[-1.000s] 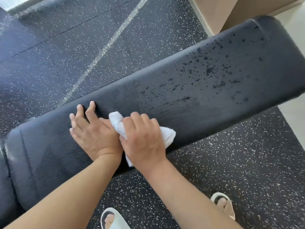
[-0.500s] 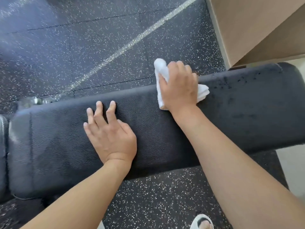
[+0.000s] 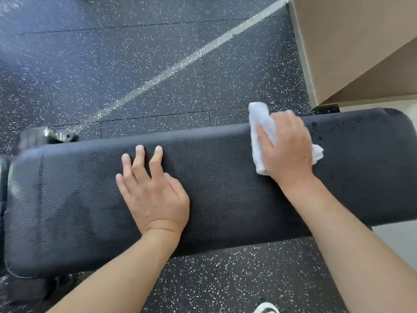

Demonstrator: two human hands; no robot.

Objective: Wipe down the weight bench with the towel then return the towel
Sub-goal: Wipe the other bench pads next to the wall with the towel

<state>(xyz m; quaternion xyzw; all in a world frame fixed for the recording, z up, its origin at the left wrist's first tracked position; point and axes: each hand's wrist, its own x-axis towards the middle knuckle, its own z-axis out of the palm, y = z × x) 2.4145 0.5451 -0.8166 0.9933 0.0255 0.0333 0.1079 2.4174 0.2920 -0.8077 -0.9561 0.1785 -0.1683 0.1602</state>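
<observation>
your right hand [image 3: 287,146] clamps white towel [image 3: 261,132] on black bench [image 3: 214,177]; your left hand [image 3: 153,195] flat, fingers spread, on bench.

Arms: two bare forearms, no sleeves in view.
Left hand [image 3: 155,197]: bare, with no ring, watch or glove; short, trimmed nails.
Right hand [image 3: 287,147]: bare, with the wrist uncovered.
Footwear: white open-toed slipper [image 3: 266,308] with a dark insole, only its tip visible at the bottom edge.

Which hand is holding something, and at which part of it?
The right hand holds the white towel by its bunched middle, pressed on the bench. The left hand rests flat, holding nothing.
</observation>
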